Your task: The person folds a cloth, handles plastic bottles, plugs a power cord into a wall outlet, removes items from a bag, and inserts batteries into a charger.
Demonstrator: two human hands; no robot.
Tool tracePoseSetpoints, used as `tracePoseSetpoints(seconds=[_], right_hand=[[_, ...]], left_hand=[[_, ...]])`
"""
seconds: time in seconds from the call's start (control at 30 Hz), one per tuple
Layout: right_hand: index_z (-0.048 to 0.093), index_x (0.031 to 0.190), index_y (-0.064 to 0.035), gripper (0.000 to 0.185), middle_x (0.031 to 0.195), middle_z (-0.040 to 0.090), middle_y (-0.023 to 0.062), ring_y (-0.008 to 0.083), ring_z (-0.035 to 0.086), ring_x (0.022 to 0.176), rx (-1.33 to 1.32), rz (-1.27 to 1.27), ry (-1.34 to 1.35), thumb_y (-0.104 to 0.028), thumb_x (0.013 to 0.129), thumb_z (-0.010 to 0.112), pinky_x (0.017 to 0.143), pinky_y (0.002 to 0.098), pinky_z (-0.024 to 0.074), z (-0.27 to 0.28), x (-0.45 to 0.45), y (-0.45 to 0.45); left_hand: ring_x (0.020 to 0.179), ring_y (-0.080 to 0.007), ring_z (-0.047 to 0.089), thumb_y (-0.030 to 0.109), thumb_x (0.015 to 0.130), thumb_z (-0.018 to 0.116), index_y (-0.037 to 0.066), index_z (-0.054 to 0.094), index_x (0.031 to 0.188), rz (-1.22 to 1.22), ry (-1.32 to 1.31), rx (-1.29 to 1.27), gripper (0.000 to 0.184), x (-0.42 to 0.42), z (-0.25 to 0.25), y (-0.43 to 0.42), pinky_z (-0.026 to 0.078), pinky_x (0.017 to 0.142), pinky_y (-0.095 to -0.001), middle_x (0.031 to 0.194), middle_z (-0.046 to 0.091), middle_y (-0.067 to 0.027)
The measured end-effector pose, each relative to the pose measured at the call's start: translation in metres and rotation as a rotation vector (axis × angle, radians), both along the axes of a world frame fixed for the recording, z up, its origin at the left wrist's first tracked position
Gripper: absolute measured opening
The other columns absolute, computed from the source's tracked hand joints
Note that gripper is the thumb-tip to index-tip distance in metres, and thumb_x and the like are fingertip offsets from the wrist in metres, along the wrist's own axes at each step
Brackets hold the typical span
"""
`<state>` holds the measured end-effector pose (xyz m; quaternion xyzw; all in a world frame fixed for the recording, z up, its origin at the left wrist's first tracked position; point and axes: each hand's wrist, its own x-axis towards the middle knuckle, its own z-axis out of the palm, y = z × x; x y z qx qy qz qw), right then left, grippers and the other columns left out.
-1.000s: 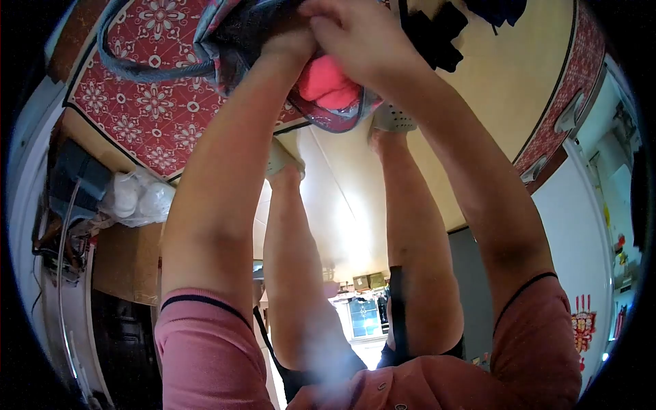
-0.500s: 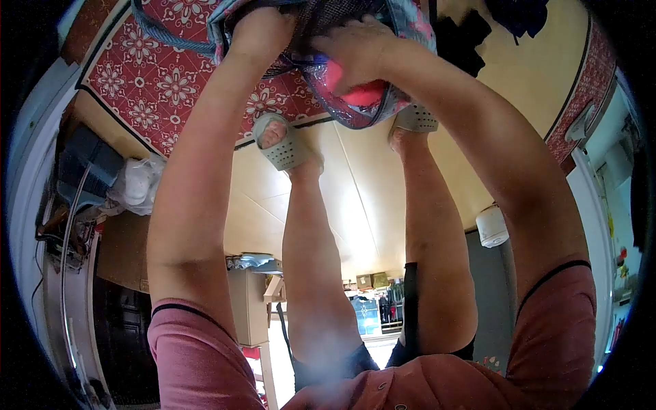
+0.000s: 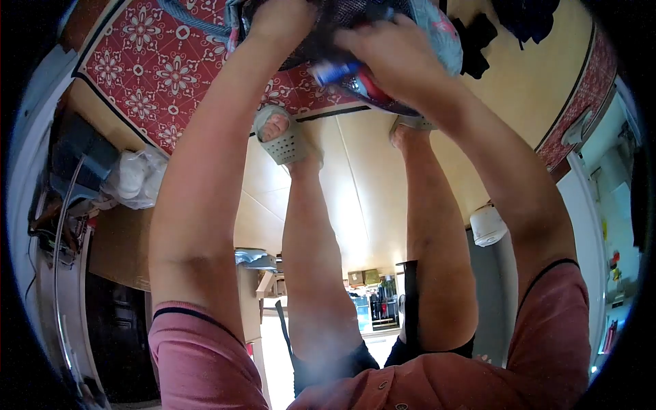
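Observation:
A light blue and pink patterned bag (image 3: pixel 444 41) with dark mesh lies at the top of the view, partly cut off. My left hand (image 3: pixel 283 22) is closed at the bag's left side, its fingertips hidden by the mesh. My right hand (image 3: pixel 393 51) reaches over the bag's right part with bent fingers. Blur and the bag hide its fingertips. Just below that hand, a blurred blue-and-white object (image 3: pixel 335 72) shows at the bag's lower edge. Beside it is a red item (image 3: pixel 371 87), partly covered by my right hand.
My feet in grey-green perforated slippers (image 3: pixel 283 145) stand close to the bag. A red floral mat (image 3: pixel 140 68) lies on the left. Dark clothing (image 3: pixel 475 44) is on the floor at upper right. A white plastic bag (image 3: pixel 137 176) sits at left, a white roll (image 3: pixel 488 225) at right.
The bag has shifted up and right. My right hand has moved right with it. The blue-and-white object now shows below it, and less of the red item is visible.

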<state>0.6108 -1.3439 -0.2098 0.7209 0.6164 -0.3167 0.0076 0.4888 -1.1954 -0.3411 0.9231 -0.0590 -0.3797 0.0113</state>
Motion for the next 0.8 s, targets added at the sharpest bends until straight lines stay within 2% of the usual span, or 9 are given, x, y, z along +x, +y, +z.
tracePoseSetpoints(seconds=[0.17, 0.27, 0.3, 0.4, 0.43, 0.53, 0.57, 0.7, 0.8], right_hand=[[0.062, 0.098, -0.0159, 0.031, 0.099, 0.066, 0.0004, 0.0177, 0.061, 0.101, 0.162, 0.087, 0.153, -0.014, 0.068, 0.065, 0.090, 0.0344, 0.0421, 0.039, -0.013, -0.044], [0.060, 0.096, -0.0157, 0.033, 0.098, 0.065, -0.0010, 0.0167, 0.061, 0.101, 0.170, 0.083, 0.162, -0.011, 0.064, 0.068, 0.087, 0.0340, 0.0427, 0.042, -0.017, -0.052], [0.060, 0.095, -0.0158, 0.032, 0.098, 0.065, -0.0013, 0.0165, 0.061, 0.100, 0.137, 0.080, 0.148, -0.012, 0.064, 0.068, 0.087, 0.0340, 0.0428, 0.042, -0.015, -0.051], [0.061, 0.095, -0.0189, 0.023, 0.091, 0.066, -0.0036, 0.0157, 0.062, 0.091, 0.140, 0.071, 0.093, -0.017, 0.072, 0.063, 0.081, 0.0336, 0.0432, 0.039, -0.013, -0.045], [0.062, 0.095, -0.0203, 0.020, 0.087, 0.066, -0.0047, 0.0153, 0.062, 0.086, 0.159, 0.069, 0.069, -0.020, 0.075, 0.060, 0.078, 0.0335, 0.0434, 0.037, -0.012, -0.044], [0.062, 0.097, -0.0192, 0.021, 0.086, 0.066, -0.0029, 0.0160, 0.063, 0.083, 0.180, 0.039, 0.117, -0.019, 0.076, 0.060, 0.077, 0.0334, 0.0436, 0.033, -0.011, -0.048], [0.062, 0.097, -0.0189, 0.021, 0.085, 0.066, -0.0022, 0.0163, 0.063, 0.083, 0.184, 0.039, 0.120, -0.019, 0.076, 0.060, 0.077, 0.0339, 0.0436, 0.033, -0.011, -0.049], [0.060, 0.097, -0.0170, 0.029, 0.092, 0.066, 0.0005, 0.0176, 0.062, 0.091, 0.125, 0.033, 0.136, -0.014, 0.069, 0.067, 0.083, 0.0351, 0.0420, 0.035, -0.005, -0.049], [0.060, 0.098, -0.0167, 0.034, 0.095, 0.066, 0.0023, 0.0181, 0.062, 0.095, 0.038, 0.026, 0.130, -0.010, 0.065, 0.070, 0.086, 0.0352, 0.0410, 0.035, -0.003, -0.048]], left_hand=[[0.085, -0.0252, 0.067, 0.012, 0.086, 0.050, 0.010, 0.072, 0.097, 0.138, 0.005, -0.106, 0.024, 0.005, 0.011, -0.010, 0.054, 0.072, -0.0372, 0.095, 0.070, -0.0108], [0.087, -0.0267, 0.067, 0.011, 0.085, 0.050, 0.009, 0.072, 0.100, -0.120, -0.185, -0.040, 0.026, 0.001, -0.004, -0.014, 0.053, 0.078, -0.0367, 0.101, 0.069, -0.0123], [0.093, -0.0306, 0.065, 0.016, 0.087, 0.051, 0.006, 0.069, 0.106, 0.307, -0.075, -0.220, 0.028, 0.006, -0.003, -0.016, 0.051, 0.082, -0.0387, 0.106, 0.067, -0.0162], [0.104, -0.0342, 0.061, 0.025, 0.089, 0.049, 0.003, 0.064, 0.114, 0.845, -0.320, -0.495, 0.036, 0.020, 0.015, -0.031, 0.048, 0.090, -0.0404, 0.114, 0.063, -0.0205], [0.119, -0.0353, 0.051, 0.036, 0.090, 0.047, 0.005, 0.057, 0.123, 0.916, 0.164, -0.549, 0.047, 0.031, 0.035, -0.029, 0.040, 0.101, -0.0392, 0.127, 0.055, -0.0222], [0.100, -0.0371, 0.064, 0.032, 0.088, 0.053, 0.010, 0.064, 0.112, 0.856, 0.080, -0.331, 0.035, 0.024, -0.003, -0.062, 0.051, 0.088, -0.0464, 0.109, 0.065, -0.0193], [0.108, -0.0368, 0.060, 0.033, 0.088, 0.055, 0.014, 0.059, 0.122, 0.861, 0.110, -0.384, 0.039, 0.022, -0.002, -0.072, 0.048, 0.093, -0.0453, 0.120, 0.061, -0.0184], [0.114, -0.0317, 0.057, 0.030, 0.089, 0.051, 0.012, 0.060, 0.120, 0.875, -0.085, -0.438, 0.037, 0.016, 0.028, -0.087, 0.046, 0.095, -0.0440, 0.123, 0.058, -0.0211], [0.120, -0.0329, 0.052, 0.031, 0.089, 0.054, 0.016, 0.060, 0.123, 0.917, 0.388, -0.574, 0.038, 0.047, 0.057, -0.058, 0.044, 0.098, -0.0418, 0.131, 0.052, -0.0204]])
